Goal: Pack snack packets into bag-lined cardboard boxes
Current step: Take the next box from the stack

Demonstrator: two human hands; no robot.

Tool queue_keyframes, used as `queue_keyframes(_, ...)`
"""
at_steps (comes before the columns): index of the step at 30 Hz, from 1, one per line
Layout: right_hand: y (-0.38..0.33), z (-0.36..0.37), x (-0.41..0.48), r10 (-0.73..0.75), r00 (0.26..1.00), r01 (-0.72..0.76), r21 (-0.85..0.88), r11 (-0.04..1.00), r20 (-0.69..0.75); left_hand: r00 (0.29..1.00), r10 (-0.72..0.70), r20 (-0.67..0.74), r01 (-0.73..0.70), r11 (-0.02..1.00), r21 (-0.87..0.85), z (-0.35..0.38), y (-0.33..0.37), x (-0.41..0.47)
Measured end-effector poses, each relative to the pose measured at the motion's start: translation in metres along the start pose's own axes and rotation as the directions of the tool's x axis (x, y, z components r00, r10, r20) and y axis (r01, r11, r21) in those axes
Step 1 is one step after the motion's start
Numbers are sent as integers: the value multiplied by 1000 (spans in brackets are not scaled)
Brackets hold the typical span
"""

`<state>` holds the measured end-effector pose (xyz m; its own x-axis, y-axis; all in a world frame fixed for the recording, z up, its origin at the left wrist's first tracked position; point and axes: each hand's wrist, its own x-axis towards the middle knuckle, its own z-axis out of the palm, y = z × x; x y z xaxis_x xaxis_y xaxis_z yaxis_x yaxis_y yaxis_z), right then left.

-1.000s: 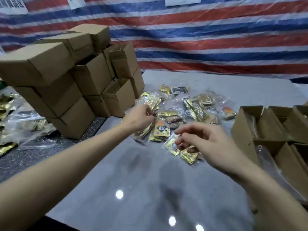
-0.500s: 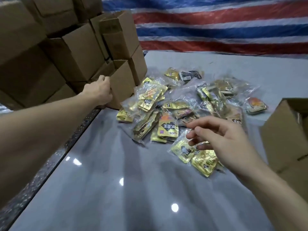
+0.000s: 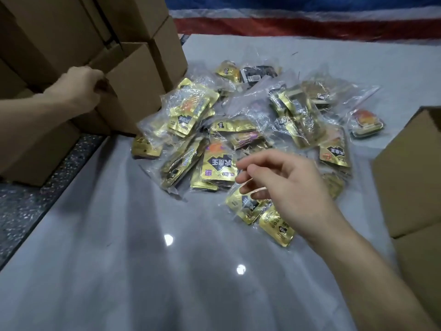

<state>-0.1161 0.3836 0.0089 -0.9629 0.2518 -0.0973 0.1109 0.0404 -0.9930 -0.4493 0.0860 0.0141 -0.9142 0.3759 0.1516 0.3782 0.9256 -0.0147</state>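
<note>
Snack packets (image 3: 219,163), gold foil pouches bundled in clear plastic bags, lie heaped across the far middle of the table, and the heap's left edge runs right up to the cardboard. Your right hand (image 3: 286,187) hangs over the near edge of the heap with its fingers loosely bent and nothing in them. Whether the fingertips brush the wrap of the nearest gold bundle (image 3: 248,207) is hard to call from this angle. It looks parked there so the next grab is a short one.

Over on the other side, your left hand (image 3: 81,87) has its fingers curled over the rim of an open brown cardboard box (image 3: 136,91) at the foot of the tall stack of plain brown cartons (image 3: 59,27). I'd say you're pulling out a fresh box to fill. Its inside is out of sight, so I can't say whether it has a liner. Another brown carton (image 3: 410,168) sits at your right, near the packets and handy for loading.

All of this rests on a glossy pale grey tabletop (image 3: 143,271) that mirrors overhead lights as bright spots. A dark speckled surface (image 3: 23,211) borders it on the left, under the stack. Behind everything hangs a red, white and blue striped tarpaulin (image 3: 298,22).
</note>
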Motion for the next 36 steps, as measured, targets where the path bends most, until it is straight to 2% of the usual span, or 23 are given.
queue_keyframes(6, -10, 7, -12, -20, 999, 19, 21, 1000, 29, 980, 141, -142, -129, 987, 93, -37, 13, -31)
queue_keyframes(11, -28, 6, -29, -48, 998, 47, 43, 998, 32, 924, 243, -294, -243, 969, 40, -58, -2, -75)
queue_keyframes(13, -36, 7, -35, -75, 997, 75, 11, 997, 33, 914, 285, -288, -301, 953, -12, -59, -14, -99)
queue_keyframes(15, -41, 8, -38, -107, 994, 106, -34, 994, -6, 914, 342, -219, -363, 929, -67, -62, -21, -126)
queue_keyframes(16, -43, 8, -40, -128, 991, 125, -59, 990, -44, 899, 393, -195, -414, 906, -84, -63, -20, -143)
queue_keyframes(18, -44, 8, -44, -140, 982, 122, -143, 982, -127, 821, 537, -195, -564, 816, -127, -67, -4, -176)
queue_keyframes(20, -41, 8, -50, -63, 983, 12, -278, 960, -174, 706, 678, -204, -707, 686, -168, -69, 25, -209)
queue_keyframes(23, -37, 7, -62, 170, 968, -238, -446, 863, -186, 579, 796, -176, -812, 544, -213, -57, 72, -250)
queue_keyframes(24, -32, 6, -66, 247, 950, -310, -507, 805, -189, 557, 811, -179, -827, 522, -209, -49, 86, -260)
queue_keyframes(26, -22, 0, -73, 349, 910, -407, -639, 652, -224, 557, 811, -179, -827, 519, -218, -33, 109, -276)
queue_keyframes(28, -16, -9, -80, 348, 893, -444, -692, 569, -286, 646, 731, -218, -750, 557, -356, -15, 122, -288)
queue_keyframes(29, -15, -14, -84, 357, 883, -464, -681, 567, -305, 735, 642, -220, -645, 561, -518, -6, 126, -295)
queue_keyframes(31, -16, -20, -88, 378, 872, -484, -662, 573, -311, 893, 439, -96, -327, 489, -809, 11, 128, -307)
queue_keyframes(32, -16, -21, -88, 382, 871, -485, -664, 569, -309, 923, 384, 30, -157, 448, -880, 21, 127, -313)
queue_keyframes(34, -18, -21, -89, 400, 866, -490, -667, 561, -301, 884, 381, 273, 72, 467, -882, 35, 131, -322)
queue_keyframes(36, -19, -18, -89, 446, 860, -487, -664, 567, -249, 777, 407, 480, 230, 526, -818, 52, 136, -331)
